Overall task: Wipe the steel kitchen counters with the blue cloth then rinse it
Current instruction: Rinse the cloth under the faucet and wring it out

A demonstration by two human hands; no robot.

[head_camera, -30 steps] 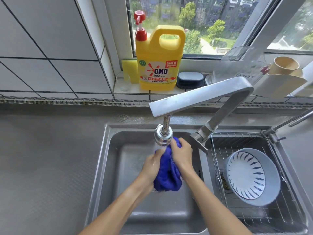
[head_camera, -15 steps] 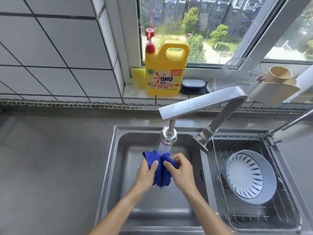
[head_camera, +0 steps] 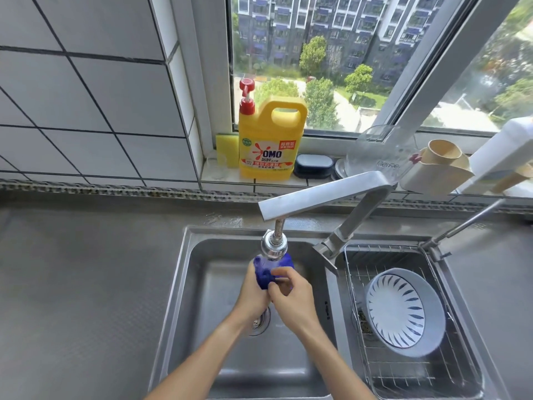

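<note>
Blue cloth (head_camera: 264, 272) bunched between left hand (head_camera: 253, 293) and right hand (head_camera: 291, 295) under faucet (head_camera: 274, 246).

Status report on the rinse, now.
Left hand and right hand both grip blue cloth. Cloth bunched under tap head, over sink. Nothing in the way.

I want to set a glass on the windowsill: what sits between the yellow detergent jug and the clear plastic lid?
In the head view, a dark oval soap box sits between the yellow detergent jug and the clear plastic lid.
</note>
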